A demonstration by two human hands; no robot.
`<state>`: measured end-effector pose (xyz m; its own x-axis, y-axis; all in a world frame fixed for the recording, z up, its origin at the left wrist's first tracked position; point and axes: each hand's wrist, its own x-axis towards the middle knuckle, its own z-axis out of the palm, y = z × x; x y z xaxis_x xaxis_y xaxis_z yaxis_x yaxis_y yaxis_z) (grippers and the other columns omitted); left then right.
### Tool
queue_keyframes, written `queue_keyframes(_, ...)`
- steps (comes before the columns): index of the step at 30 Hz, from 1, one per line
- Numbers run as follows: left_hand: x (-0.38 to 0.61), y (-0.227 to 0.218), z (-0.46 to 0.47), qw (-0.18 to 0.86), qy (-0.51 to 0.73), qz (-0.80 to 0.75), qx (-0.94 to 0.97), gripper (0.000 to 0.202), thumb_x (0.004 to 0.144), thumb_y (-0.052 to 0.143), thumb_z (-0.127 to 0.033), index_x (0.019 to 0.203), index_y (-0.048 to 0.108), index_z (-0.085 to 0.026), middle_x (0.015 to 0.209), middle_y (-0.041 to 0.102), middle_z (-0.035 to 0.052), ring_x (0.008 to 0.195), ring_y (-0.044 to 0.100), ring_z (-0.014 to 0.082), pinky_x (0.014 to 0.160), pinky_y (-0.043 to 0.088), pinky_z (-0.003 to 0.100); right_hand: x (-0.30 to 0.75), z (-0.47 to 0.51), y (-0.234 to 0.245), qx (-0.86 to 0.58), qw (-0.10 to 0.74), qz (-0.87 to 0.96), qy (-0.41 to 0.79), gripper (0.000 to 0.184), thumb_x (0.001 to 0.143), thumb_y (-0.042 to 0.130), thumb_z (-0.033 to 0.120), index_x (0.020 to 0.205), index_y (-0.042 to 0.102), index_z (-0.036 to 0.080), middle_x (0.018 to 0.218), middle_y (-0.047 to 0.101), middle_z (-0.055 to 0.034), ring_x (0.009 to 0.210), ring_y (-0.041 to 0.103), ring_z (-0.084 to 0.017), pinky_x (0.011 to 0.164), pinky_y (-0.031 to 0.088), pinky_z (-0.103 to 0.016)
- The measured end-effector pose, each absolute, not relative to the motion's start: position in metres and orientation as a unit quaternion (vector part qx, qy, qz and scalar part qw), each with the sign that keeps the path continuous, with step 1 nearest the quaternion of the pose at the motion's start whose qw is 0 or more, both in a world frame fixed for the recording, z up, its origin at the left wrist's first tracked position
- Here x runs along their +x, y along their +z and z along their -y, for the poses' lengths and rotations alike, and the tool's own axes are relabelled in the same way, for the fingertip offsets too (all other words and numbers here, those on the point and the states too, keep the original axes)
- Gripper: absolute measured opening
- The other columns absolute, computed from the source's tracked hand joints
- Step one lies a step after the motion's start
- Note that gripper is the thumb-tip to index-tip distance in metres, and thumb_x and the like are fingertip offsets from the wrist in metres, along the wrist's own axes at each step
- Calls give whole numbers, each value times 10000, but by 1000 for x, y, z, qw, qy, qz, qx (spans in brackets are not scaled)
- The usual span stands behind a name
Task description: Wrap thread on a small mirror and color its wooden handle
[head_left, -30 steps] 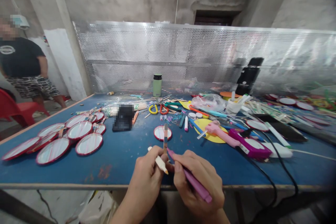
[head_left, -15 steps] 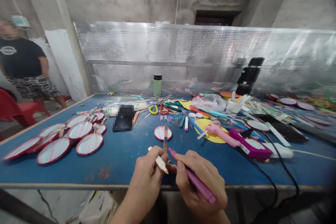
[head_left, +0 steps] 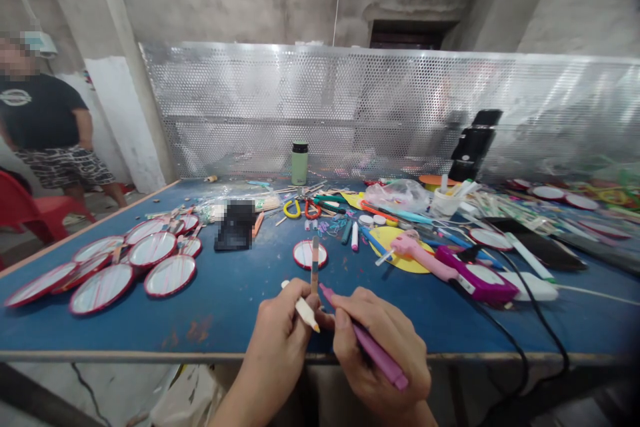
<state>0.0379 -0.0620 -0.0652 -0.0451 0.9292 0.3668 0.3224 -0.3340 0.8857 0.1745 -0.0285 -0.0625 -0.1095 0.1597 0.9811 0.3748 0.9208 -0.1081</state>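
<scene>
My left hand (head_left: 280,340) is closed round a white pen with an orange tip (head_left: 301,307) and pinches a flat wooden stick (head_left: 315,264) that stands upright above the blue table's (head_left: 225,293) front edge. My right hand (head_left: 380,347) is closed on a purple marker (head_left: 367,340), its tip touching the base of the stick. Just beyond the stick lies a small round red-rimmed disc (head_left: 305,253).
Several red-rimmed round discs (head_left: 150,250) lie at the left. A pink glue gun (head_left: 425,260), a purple device (head_left: 480,280) with black cables, scissors (head_left: 300,208), pens and a green bottle (head_left: 299,163) crowd the middle and right. A person (head_left: 40,127) stands far left by a red chair.
The purple marker in my right hand has shifted slightly against the stick; my left hand stays where it was.
</scene>
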Motion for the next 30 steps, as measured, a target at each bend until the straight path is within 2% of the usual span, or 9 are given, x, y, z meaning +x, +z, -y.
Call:
queue_keyframes(10,38,-65,62,296,519,-499,627,272,972,446,-327,767,556,-187,698,681,12,670,635,153,634,435,202,174,31,-62,-194,643,737,-76,191,817,592,18,940,647,153,731,702,-28,664,675,-146,615,548,-263)
queue_keyframes(16,39,-65,61,277,524,-500,632,277,968,448,-323,761,568,-185,673,658,1,637,621,148,600,422,197,173,31,-65,-186,636,746,-73,206,816,596,23,955,648,166,742,710,-25,648,676,-149,616,554,-272)
queue_keyframes(19,39,-64,61,284,535,-499,620,276,962,463,-321,738,555,-190,669,688,8,646,649,157,609,437,202,178,33,-69,-215,648,724,-99,215,813,610,37,961,667,183,755,720,-24,692,692,-167,662,564,-288)
queue_keyframes(21,38,-63,62,308,544,-491,606,259,965,465,-301,746,555,-195,678,736,15,665,692,166,628,456,204,185,31,-64,-234,658,709,-100,238,827,624,68,1018,683,196,803,731,-31,740,699,-179,705,565,-303)
queue_keyframes(24,37,-63,67,318,581,-478,577,241,970,475,-301,777,580,-201,743,798,30,715,730,177,675,482,215,188,14,-36,-227,651,724,-19,320,874,602,92,1159,658,228,849,737,-12,615,652,-125,613,547,-262)
queue_keyframes(26,37,-64,72,311,632,-461,539,264,975,481,-331,758,566,-205,766,808,34,756,741,182,736,503,230,175,-7,-11,-233,605,758,66,346,945,509,126,1256,587,255,802,725,19,552,609,-94,571,522,-231)
queue_keyframes(27,37,-65,75,319,656,-443,521,265,975,486,-348,761,560,-208,755,809,34,751,745,187,747,515,239,162,-19,0,-216,573,786,89,313,964,479,145,1239,583,254,789,717,21,601,624,-100,604,522,-231)
queue_keyframes(29,38,-67,79,332,685,-404,508,273,975,486,-386,797,582,-202,747,811,46,758,753,202,779,538,272,127,-45,13,-151,464,870,71,209,960,473,163,1063,639,237,961,708,-18,878,644,-142,801,508,-286)
queue_keyframes(30,38,-68,80,337,691,-390,507,281,975,485,-401,813,589,-197,731,810,52,762,757,210,789,548,287,107,-57,15,-131,420,896,59,213,950,460,135,1033,634,226,980,695,-28,926,619,-153,831,484,-298)
